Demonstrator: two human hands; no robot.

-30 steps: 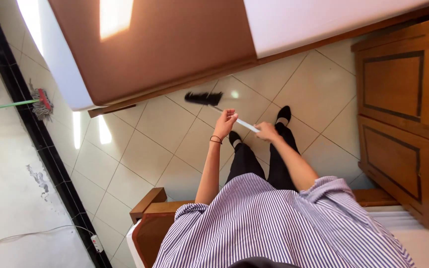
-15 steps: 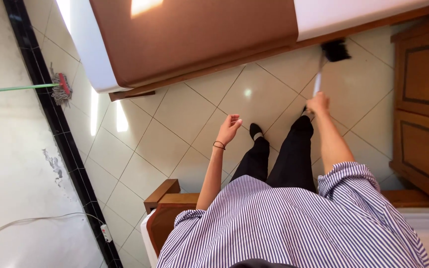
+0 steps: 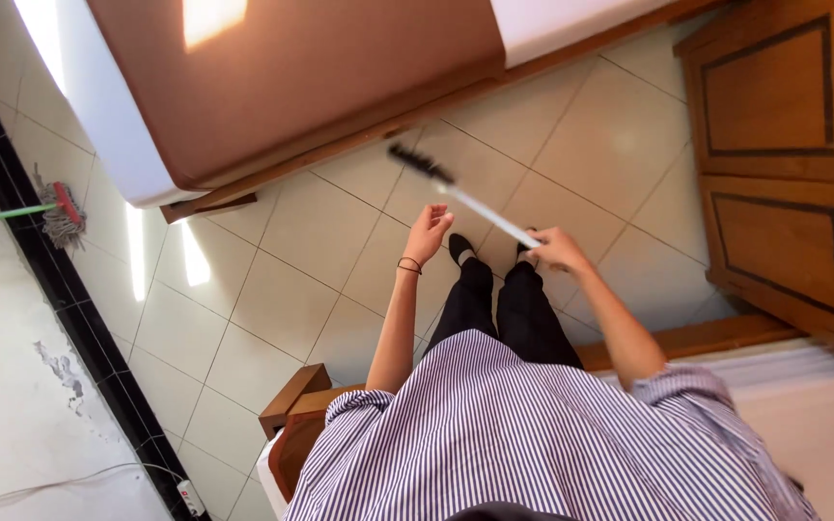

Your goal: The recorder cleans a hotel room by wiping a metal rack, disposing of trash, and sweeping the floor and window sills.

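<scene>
Right hand [image 3: 554, 249] clamped on broom [image 3: 456, 189] (white handle), left hand [image 3: 429, 233] open, tiled floor [image 3: 282, 299].

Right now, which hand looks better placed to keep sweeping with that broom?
The right hand, probably. It grips the white handle of the broom, whose dark bristles sit on the tiled floor near the bed. The left hand hangs open and empty beside the handle, touching nothing.
</scene>
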